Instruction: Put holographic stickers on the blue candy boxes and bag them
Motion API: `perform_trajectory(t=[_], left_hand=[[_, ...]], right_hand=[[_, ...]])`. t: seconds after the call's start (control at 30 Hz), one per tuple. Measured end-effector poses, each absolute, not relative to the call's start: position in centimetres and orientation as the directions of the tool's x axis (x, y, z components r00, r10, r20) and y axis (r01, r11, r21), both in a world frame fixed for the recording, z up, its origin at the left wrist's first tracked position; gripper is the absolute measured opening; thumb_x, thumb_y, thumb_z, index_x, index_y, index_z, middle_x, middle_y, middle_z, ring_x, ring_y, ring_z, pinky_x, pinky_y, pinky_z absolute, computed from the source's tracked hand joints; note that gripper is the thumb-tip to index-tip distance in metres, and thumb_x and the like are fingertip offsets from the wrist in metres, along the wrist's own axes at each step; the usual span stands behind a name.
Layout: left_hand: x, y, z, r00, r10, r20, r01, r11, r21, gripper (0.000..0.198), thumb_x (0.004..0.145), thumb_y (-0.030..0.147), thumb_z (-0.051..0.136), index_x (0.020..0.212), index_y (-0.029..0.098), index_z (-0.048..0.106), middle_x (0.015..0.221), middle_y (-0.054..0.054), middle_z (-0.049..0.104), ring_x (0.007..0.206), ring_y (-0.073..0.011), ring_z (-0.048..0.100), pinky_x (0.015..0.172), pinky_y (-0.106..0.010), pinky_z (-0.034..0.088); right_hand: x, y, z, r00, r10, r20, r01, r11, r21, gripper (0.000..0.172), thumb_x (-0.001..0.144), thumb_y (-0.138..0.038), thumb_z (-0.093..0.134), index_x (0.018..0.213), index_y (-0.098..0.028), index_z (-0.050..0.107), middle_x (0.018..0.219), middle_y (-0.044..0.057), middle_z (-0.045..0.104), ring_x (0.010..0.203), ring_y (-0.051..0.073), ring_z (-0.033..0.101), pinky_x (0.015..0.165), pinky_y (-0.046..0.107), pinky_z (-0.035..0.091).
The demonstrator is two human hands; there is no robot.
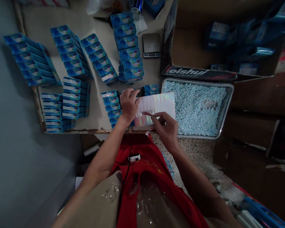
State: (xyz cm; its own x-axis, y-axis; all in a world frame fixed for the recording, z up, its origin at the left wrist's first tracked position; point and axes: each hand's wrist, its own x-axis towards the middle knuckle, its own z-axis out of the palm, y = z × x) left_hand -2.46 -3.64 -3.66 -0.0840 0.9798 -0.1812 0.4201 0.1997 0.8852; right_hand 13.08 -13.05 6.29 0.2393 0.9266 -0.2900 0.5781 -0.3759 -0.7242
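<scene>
An iridescent silvery sticker sheet (pixel 167 103) lies near the table's front edge. My left hand (pixel 129 106) grips it by its left end, with the fingers bent and the thumb along the sheet. Over the sheet's lower right part, my right hand (pixel 166 128) is closed in a pinch at a small shiny sticker (pixel 146 113) with a reddish glint. Just left of my left hand stands a row of small blue boxes (pixel 112 107), partly hidden by that hand. Another short blue stack (pixel 151 88) shows behind the sheet.
To the right is a metal tray (pixel 229 98) of pale blue pellets, with a large cardboard box (pixel 187 50) behind it holding blue packs. A small scale (pixel 151 44) sits at the back. Several rows of blue boxes (pixel 71 52) cover the table's left part.
</scene>
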Motion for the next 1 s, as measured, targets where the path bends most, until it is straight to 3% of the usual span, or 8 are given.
perform_trajectory(t=[0.1,0.17,0.23,0.33,0.4,0.57,0.7,1.0], left_hand=[[-4.6,-5.7,-2.3,-0.162,0.883,-0.44,-0.002,0.446,0.895,0.043,0.087,0.065,0.072,0.089,0.022,0.077,0.102,-0.011,0.075,0.108,-0.0281,0.069,0.098,-0.039,0.054],[-6.1,-7.1,-2.0,-0.016,0.78,-0.626,-0.268,0.599,0.754,0.061,0.083,0.079,0.065,0.086,0.019,0.076,0.09,-0.011,0.076,0.089,-0.0245,0.073,0.084,-0.036,0.059],[-7.2,-8.3,-2.0,0.116,0.723,-0.681,-0.388,0.664,0.639,0.066,0.075,0.082,0.072,0.086,0.017,0.076,0.086,-0.011,0.077,0.079,-0.0219,0.074,0.076,-0.034,0.06],[-8.2,-9.7,-2.7,0.075,0.724,-0.686,-0.413,0.649,0.639,0.058,0.056,0.063,0.095,0.084,0.017,0.074,0.079,-0.006,0.076,0.071,-0.0176,0.072,0.072,-0.03,0.06],[-8.9,-10.4,-3.2,-0.009,0.714,-0.7,-0.41,0.636,0.654,0.052,0.051,0.051,0.099,0.079,0.016,0.072,0.072,-0.003,0.074,0.067,-0.0157,0.071,0.07,-0.029,0.06],[-12.4,-11.4,-3.8,-0.193,0.712,-0.675,-0.33,0.601,0.728,0.035,0.064,0.043,0.091,0.077,0.015,0.073,0.067,-0.001,0.071,0.062,-0.0129,0.067,0.064,-0.025,0.058],[-15.9,-10.4,-4.1,-0.332,0.709,-0.623,-0.226,0.581,0.782,0.026,0.07,0.037,0.086,0.077,0.015,0.072,0.069,-0.001,0.071,0.063,-0.0126,0.068,0.061,-0.023,0.057],[-19.0,-7.1,-6.4,-0.342,0.703,-0.624,-0.189,0.599,0.778,0.014,0.075,0.023,0.08,0.073,0.015,0.069,0.062,0.0,0.067,0.055,-0.0116,0.066,0.054,-0.021,0.054]], right_hand=[[11.9,-11.5,6.2,0.2,0.882,-0.425,0.322,-0.47,-0.822,0.022,0.089,-0.049,0.073,0.086,-0.027,0.072,0.055,-0.006,0.047,0.052,0.013,0.042,0.051,0.029,0.037],[11.1,-10.8,5.1,0.161,0.869,-0.467,0.237,-0.494,-0.837,0.029,0.084,-0.055,0.078,0.084,-0.026,0.072,0.054,-0.006,0.043,0.052,0.012,0.037,0.048,0.028,0.036],[10.5,-10.2,3.6,0.13,0.853,-0.505,0.188,-0.521,-0.833,0.035,0.079,-0.059,0.081,0.082,-0.026,0.072,0.055,-0.005,0.045,0.054,0.012,0.037,0.047,0.028,0.037],[9.5,-9.9,1.7,0.089,0.824,-0.56,0.179,-0.566,-0.805,0.038,0.074,-0.059,0.084,0.081,-0.023,0.073,0.059,-0.004,0.052,0.055,0.011,0.04,0.049,0.027,0.038],[8.7,-9.8,0.9,0.065,0.812,-0.58,0.2,-0.58,-0.789,0.038,0.073,-0.058,0.084,0.08,-0.022,0.074,0.059,-0.004,0.055,0.055,0.011,0.042,0.05,0.026,0.038],[4.8,-9.3,-0.5,0.101,0.868,-0.486,0.423,-0.479,-0.769,0.04,0.08,-0.057,0.076,0.084,-0.018,0.08,0.058,-0.002,0.061,0.055,0.014,0.049,0.055,0.028,0.038],[0.4,-8.0,-2.1,0.112,0.907,-0.405,0.617,-0.383,-0.688,0.037,0.09,-0.053,0.065,0.087,-0.02,0.081,0.073,0.002,0.074,0.067,0.018,0.062,0.067,0.03,0.043],[-3.6,-5.1,-5.1,0.101,0.918,-0.383,0.83,-0.29,-0.477,0.033,0.097,-0.05,0.059,0.094,-0.024,0.078,0.086,0.005,0.076,0.08,0.023,0.066,0.077,0.033,0.042]])
